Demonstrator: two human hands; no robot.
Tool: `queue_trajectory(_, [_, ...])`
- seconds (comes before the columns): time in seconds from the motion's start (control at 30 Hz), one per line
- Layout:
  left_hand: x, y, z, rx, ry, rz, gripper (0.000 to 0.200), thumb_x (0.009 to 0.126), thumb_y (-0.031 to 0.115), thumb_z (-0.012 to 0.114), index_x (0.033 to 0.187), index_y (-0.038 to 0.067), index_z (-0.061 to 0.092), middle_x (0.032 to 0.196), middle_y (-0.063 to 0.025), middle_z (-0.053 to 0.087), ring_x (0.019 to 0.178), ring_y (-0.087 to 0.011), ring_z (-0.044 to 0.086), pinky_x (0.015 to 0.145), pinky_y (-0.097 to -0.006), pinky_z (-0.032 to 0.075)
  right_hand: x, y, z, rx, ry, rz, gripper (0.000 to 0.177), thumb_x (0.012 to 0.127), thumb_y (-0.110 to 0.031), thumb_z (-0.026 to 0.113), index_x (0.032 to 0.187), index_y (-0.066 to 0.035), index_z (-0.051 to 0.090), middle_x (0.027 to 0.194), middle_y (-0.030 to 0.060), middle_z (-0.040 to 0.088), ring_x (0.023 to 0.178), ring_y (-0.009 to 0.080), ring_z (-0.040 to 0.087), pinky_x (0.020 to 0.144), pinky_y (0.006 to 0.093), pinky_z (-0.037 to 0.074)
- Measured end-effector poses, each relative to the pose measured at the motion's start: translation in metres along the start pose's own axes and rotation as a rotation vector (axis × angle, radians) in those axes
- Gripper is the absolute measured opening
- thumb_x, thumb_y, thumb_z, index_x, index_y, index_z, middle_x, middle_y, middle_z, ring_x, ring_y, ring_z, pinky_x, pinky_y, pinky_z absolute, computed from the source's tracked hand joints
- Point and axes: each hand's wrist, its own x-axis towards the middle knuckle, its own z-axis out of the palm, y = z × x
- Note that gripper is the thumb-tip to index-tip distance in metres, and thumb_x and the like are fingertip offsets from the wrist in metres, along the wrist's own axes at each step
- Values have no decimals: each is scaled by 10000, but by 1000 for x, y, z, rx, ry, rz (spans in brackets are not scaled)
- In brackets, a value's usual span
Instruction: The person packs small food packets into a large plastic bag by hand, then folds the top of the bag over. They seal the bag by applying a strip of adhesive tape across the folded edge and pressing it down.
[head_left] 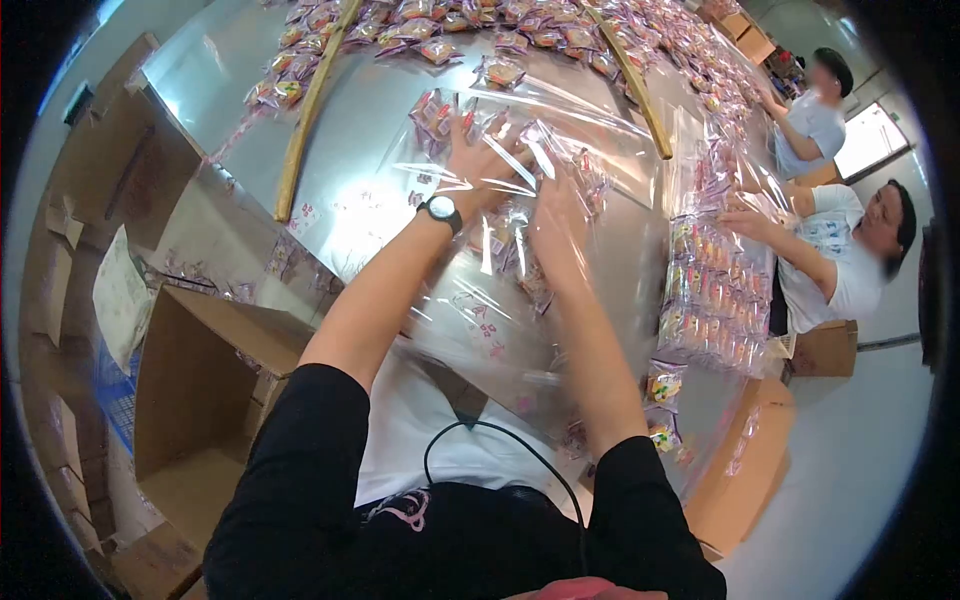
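Observation:
Both my forearms reach into a large clear plastic bag (455,310) lying over the metal table. Through the film, my left hand (480,165), below a wristwatch, has its fingers stretched out among small wrapped snack packets (432,115). My right hand (558,205) is beside it inside the bag, close to more packets (590,180); glare and blur hide its fingers. A few packets (525,255) lie in the bag between my forearms. Whether either hand grips a packet is hard to see.
Loose packets (540,30) cover the far table, with two wooden strips (315,115) (635,85) across it. Right of me stands a filled bag of packets (710,290), near a co-worker's hands (750,215). Another person works farther back. Cardboard boxes (215,400) (745,465) flank me.

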Motion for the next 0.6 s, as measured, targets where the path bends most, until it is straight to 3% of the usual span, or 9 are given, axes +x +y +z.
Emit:
queue_trajectory(0.1, [9, 0, -3, -141, -25, -34, 508, 923, 503, 669, 1398, 339, 589, 1536, -57, 505, 1460, -293, 437, 1094, -834, 197, 4, -2, -13, 39, -129, 76, 547, 924, 2, 502, 1471, 4, 482, 1465, 224, 546, 1378, 377, 511, 1150, 448, 427])
queue_trajectory(0.2, [16, 8, -8, -66, -72, -74, 499, 920, 535, 661, 1377, 344, 602, 1487, -64, 548, 1445, -304, 455, 1074, -853, 196, 3, -4, -17, -8, 19, 18, 508, 953, -27, 466, 1460, -1, 499, 1428, 222, 567, 1355, 383, 526, 1171, 493, 391])
queue_trajectory(0.27, [19, 11, -10, 32, -86, -82, 506, 918, 555, 656, 1376, 348, 600, 1455, -69, 574, 1436, -311, 465, 1060, -864, 197, 6, -4, -21, -35, -142, 53, 491, 943, -50, 494, 1430, -4, 524, 1404, 217, 580, 1340, 386, 535, 1179, 530, 362])
queue_trajectory(0.3, [16, 13, -4, -35, 29, -110, 473, 932, 520, 647, 1366, 339, 607, 1480, -55, 560, 1437, -318, 464, 1043, -842, 243, 7, -3, -23, -50, -224, 73, 482, 937, -62, 507, 1415, -6, 537, 1392, 214, 586, 1333, 388, 539, 1183, 548, 347])
queue_trajectory(0.4, [15, 7, 9, -53, 75, -21, 473, 938, 475, 646, 1387, 338, 593, 1520, -45, 534, 1458, -320, 440, 1018, -814, 289, 1, 12, -5, -96, 168, -50, 447, 922, -96, 538, 1359, -8, 574, 1382, 194, 594, 1339, 383, 531, 1184, 577, 323])
queue_trajectory(0.43, [16, 3, 9, 0, 70, 10, 505, 929, 459, 657, 1412, 339, 569, 1548, -41, 510, 1477, -313, 419, 997, -781, 324, -1, 18, 1, 130, 307, -35, 425, 912, -141, 574, 1318, -20, 605, 1362, 166, 615, 1351, 372, 521, 1160, 555, 356])
queue_trajectory(0.53, [19, 10, 1, -34, -62, -89, 521, 957, 469, 638, 1451, 335, 536, 1578, -41, 481, 1499, -283, 394, 1033, -759, 319, 17, 11, 10, 14, 149, 188, 433, 910, -153, 582, 1327, -42, 617, 1306, 134, 639, 1322, 350, 540, 1122, 543, 387])
queue_trajectory(0.57, [22, 11, 0, -29, -53, -99, 525, 959, 475, 636, 1456, 340, 532, 1580, -43, 480, 1502, -281, 389, 1045, -766, 307, 20, 10, 14, -150, 339, 138, 433, 925, -172, 573, 1340, -55, 617, 1225, 114, 657, 1251, 331, 578, 1075, 542, 413])
queue_trajectory(0.6, [23, 13, 3, -26, -45, -111, 530, 961, 481, 634, 1461, 344, 528, 1582, -45, 478, 1506, -280, 384, 1058, -773, 295, 25, 12, 17, -136, 271, 158, 437, 930, -174, 567, 1347, -53, 612, 1225, 114, 656, 1248, 329, 581, 1077, 546, 410])
